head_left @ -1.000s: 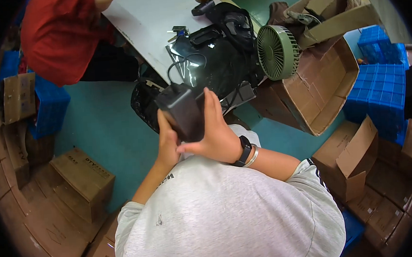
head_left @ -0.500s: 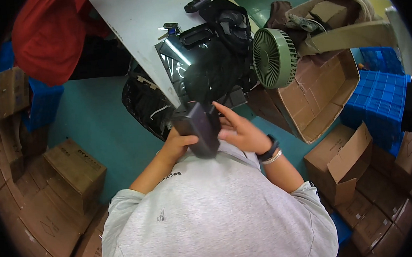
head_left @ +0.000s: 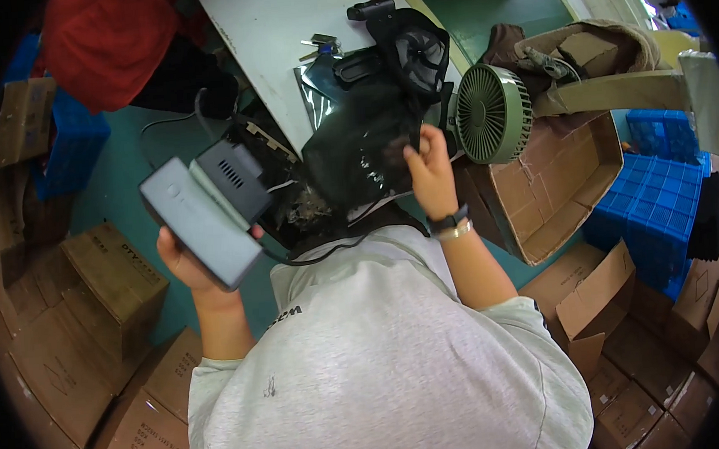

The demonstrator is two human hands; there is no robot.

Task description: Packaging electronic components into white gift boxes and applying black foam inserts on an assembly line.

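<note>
Head view: clamping left fingers point(head_left: 165, 240) around sides of probably stiff grey device point(head_left: 197, 221) past desk's left edge point(head_left: 259, 81); curling right fingers point(head_left: 433, 141), not clearly gripping.

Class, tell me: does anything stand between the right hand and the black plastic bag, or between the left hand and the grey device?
Nothing visible does. The left hand holds the grey device; the right hand is at the right side of the black plastic bag, and the green fan stands farther right.

Grey T-shirt point(head_left: 385, 348), black wristband point(head_left: 448, 220).
</note>
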